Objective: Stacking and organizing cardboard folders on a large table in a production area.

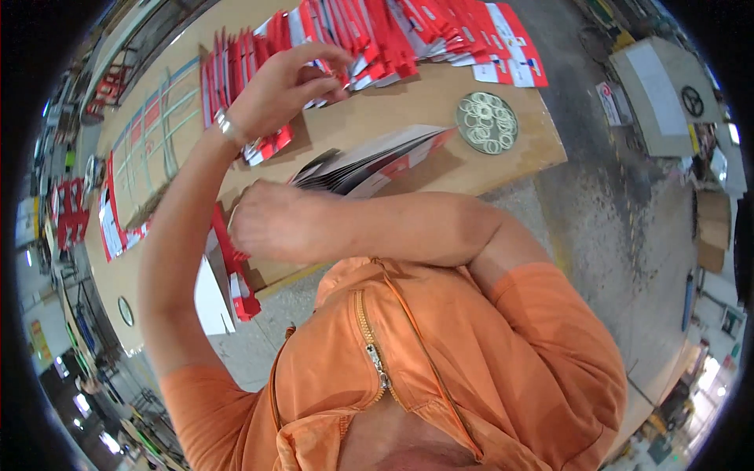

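My left hand (287, 88), with a metal band at the wrist, reaches over the row of red and white flat cardboard packages (377, 39) at the far side of the table. Its fingers are bent and stand apart from the thumb, with nothing visible held. My right arm crosses in front of my chest. At its end my right hand (275, 221) shows its back, somewhat blurred, and its fingers are hidden. Just beyond it, touching or very close, a fanned bundle of red, white and dark cards (377, 166) stands tilted on the table.
A round dish of pale rings (487, 123) sits near the right edge of the brown table (518, 169). At left lies a strapped brown cardboard package (153, 141). More red and white packages (236, 275) hang over the near edge. A grey machine with a handwheel (664, 94) stands beyond the aisle.
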The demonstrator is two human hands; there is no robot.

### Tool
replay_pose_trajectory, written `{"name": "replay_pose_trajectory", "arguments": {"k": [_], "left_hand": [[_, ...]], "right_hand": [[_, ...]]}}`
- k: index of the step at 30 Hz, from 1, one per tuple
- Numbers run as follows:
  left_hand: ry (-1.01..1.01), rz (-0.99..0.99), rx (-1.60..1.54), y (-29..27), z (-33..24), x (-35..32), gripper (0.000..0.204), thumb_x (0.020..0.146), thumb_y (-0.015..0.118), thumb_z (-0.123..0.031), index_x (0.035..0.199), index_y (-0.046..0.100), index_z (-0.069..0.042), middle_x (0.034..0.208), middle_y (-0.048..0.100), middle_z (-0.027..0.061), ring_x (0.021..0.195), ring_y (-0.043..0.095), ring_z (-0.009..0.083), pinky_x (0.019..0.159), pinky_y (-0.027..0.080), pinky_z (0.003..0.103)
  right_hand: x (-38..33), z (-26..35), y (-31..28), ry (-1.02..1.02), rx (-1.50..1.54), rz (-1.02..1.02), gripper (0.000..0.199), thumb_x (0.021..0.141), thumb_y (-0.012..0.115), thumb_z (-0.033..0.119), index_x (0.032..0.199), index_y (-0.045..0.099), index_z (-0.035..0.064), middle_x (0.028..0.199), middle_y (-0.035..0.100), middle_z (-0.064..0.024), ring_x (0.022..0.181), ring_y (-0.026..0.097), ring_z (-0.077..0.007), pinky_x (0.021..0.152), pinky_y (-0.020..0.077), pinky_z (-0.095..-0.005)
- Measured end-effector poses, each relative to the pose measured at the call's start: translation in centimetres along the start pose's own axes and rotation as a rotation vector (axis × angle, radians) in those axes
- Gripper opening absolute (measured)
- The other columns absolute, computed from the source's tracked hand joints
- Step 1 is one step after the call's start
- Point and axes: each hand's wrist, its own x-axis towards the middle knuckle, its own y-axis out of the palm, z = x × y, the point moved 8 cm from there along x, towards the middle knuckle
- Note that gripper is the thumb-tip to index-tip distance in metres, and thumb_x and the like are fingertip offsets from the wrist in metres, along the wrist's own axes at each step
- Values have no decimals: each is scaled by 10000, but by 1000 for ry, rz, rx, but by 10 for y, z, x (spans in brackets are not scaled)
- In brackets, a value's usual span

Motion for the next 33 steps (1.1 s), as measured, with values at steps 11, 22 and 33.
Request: {"name": "replay_pose_trajectory", "arguments": {"k": [11, 22, 33], "left_hand": [[133, 433, 248, 170, 10, 200, 248, 870, 503, 0, 1113, 552, 1, 1064, 613, 122, 1009, 622, 169, 843, 494, 281], [237, 334, 532, 201, 40, 238, 263, 790, 585, -22, 1052, 578, -4, 884, 646, 99, 848, 668, 164, 691, 517, 281], [393, 309, 637, 209, 22, 232, 440, 730, 742, -212, 1102, 573, -49, 1041, 598, 113, 819, 639, 222, 747, 514, 346]], "right_hand": [[2, -17, 52, 325, -164, 92, 199, 747, 549, 157, 905, 662, 112, 929, 689, -78, 812, 640, -224, 731, 487, -378], [12, -30, 51, 307, -177, 214, 184, 752, 553, 173, 886, 661, 111, 916, 685, -77, 863, 627, -219, 762, 479, -378], [-7, -42, 45, 257, -118, 394, 171, 759, 556, 192, 865, 661, 110, 902, 680, -76, 920, 612, -215, 795, 470, -377]]}}
